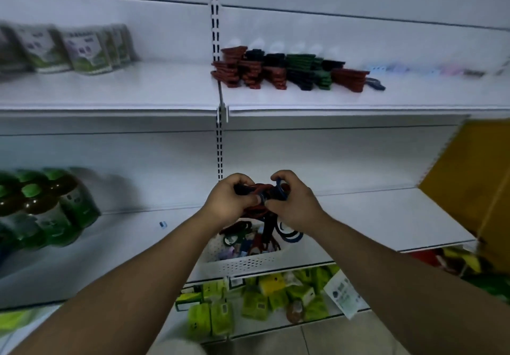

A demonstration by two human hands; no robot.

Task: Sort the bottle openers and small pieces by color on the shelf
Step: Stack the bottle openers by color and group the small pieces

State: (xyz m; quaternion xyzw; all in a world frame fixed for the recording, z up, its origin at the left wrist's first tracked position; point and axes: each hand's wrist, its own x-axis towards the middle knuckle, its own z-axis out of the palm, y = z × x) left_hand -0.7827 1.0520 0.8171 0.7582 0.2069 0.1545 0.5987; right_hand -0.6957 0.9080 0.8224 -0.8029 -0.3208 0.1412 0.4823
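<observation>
My left hand (226,200) and my right hand (292,202) are both closed around a bunch of bottle openers (262,191), red and dark blue, held above a white perforated basket (248,263) on the middle shelf. More openers and small pieces (248,240) in red, green, blue and pink lie in that basket. On the upper shelf (303,100) stand stacks of openers (287,71) in red, black and green, with one blue opener (375,83) beside them. Small pale blue and pink pieces (414,69) lie blurred to their right.
Green-and-white pouches (82,48) stand on the upper shelf at left. Green-capped bottles (47,205) fill the middle shelf's left end. A yellow cardboard box (474,178) is at the right. Green packets (262,299) crowd the bottom shelf. A slotted upright (218,144) divides the bays.
</observation>
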